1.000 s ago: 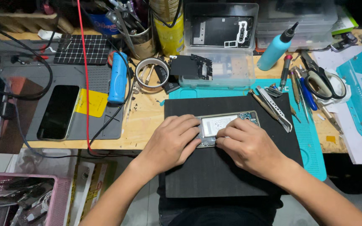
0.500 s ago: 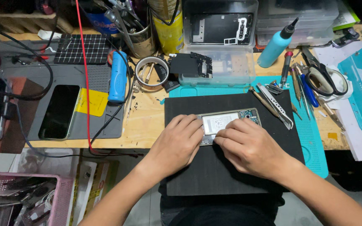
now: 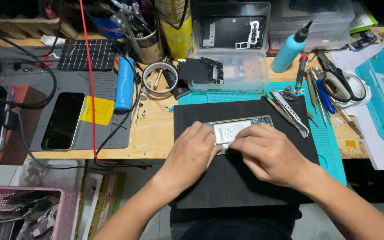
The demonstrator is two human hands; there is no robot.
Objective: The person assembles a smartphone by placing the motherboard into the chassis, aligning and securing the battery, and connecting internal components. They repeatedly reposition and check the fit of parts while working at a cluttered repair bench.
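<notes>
An opened phone [image 3: 241, 129], back cover off with its pale battery showing, lies on a black mat [image 3: 241, 182] in front of me. My left hand [image 3: 192, 153] rests on the phone's left end, fingers curled over its edge. My right hand [image 3: 267, 153] covers the phone's lower right part, fingertips pressing near the battery. Whether either hand holds a small part is hidden. Metal tweezers [image 3: 290, 111] lie on the mat just right of the phone.
A teal mat [image 3: 330, 146] lies under the black one. Behind stand a clear plastic box [image 3: 230, 49], a blue squeeze bottle [image 3: 290, 46], a tape roll [image 3: 158, 78] and scissors [image 3: 338, 80]. A dark phone [image 3: 63, 120] lies on a grey mat at left; a pink basket [image 3: 23, 213] is below.
Both hands have stayed on the phone; the fingers shifted only slightly. The view has moved a little.
</notes>
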